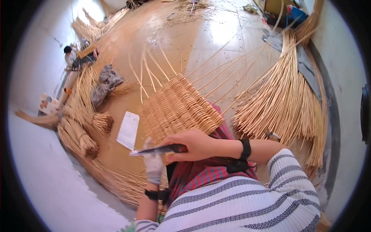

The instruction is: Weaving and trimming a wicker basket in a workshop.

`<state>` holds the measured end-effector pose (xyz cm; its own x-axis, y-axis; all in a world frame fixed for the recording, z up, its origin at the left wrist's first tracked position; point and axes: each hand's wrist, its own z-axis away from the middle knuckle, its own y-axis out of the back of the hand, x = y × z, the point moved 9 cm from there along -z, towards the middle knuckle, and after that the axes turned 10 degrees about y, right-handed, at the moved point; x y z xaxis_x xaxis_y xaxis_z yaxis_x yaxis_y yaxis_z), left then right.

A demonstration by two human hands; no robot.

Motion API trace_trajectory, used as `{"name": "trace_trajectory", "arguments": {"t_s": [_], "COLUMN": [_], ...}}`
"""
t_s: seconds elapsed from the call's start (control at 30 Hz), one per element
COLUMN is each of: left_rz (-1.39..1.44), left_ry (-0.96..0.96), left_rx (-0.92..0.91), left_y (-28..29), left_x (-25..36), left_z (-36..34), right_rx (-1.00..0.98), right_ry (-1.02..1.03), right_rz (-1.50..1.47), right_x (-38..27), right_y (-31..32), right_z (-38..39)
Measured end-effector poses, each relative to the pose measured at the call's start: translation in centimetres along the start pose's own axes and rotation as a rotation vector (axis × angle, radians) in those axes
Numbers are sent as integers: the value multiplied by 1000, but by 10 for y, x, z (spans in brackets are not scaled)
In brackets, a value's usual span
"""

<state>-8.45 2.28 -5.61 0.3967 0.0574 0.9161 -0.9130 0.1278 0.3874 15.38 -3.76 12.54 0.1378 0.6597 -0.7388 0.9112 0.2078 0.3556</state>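
Wicker panel (181, 108), tightly woven, sits before us at our lap, tilted, its loose stakes (170, 62) fanning out from the far edges above the floor (174, 38). Our bare right hand (193, 145) is closed around the dark handle of a metal-bladed tool (160, 150), just over the panel's near edge, the blade pointing left. Our left hand (154, 164), in a white glove, is beneath the blade at the panel's near left corner; we cannot tell how far it is open or whether it grips anything. Red checked cloth (205, 172) covers our lap. White paper (128, 129) lies left of the panel; a large rod bundle (278, 100) spreads to our right.
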Motion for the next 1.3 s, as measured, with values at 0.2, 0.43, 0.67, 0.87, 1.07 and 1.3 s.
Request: {"name": "trace_trajectory", "arguments": {"t_s": [0.2, 0.43, 0.67, 0.87, 1.07, 1.3], "left_rz": [110, -262, -897, -1041, -1127, -929], "left_ry": [146, -336, -541, -525, -244, -265], "left_rx": [-500, -63, 164, -72, -394, -242], "left_y": [-46, 5, -13, -37, -47, -17], "left_x": [79, 143, 189, 198, 142, 120], "left_z": [81, -17, -24, -109, -132, -96], "right_rx": [59, 146, -70, -270, -317, -376], "right_ry": [-319, -391, 0, 143, 96, 74], "right_rz": [98, 162, 365, 360, 349, 370], "right_x": [70, 82, 77, 71, 72, 39], "right_y": [12, 68, 52, 13, 12, 45], "right_z": [49, 80, 95, 76, 80, 66]}}
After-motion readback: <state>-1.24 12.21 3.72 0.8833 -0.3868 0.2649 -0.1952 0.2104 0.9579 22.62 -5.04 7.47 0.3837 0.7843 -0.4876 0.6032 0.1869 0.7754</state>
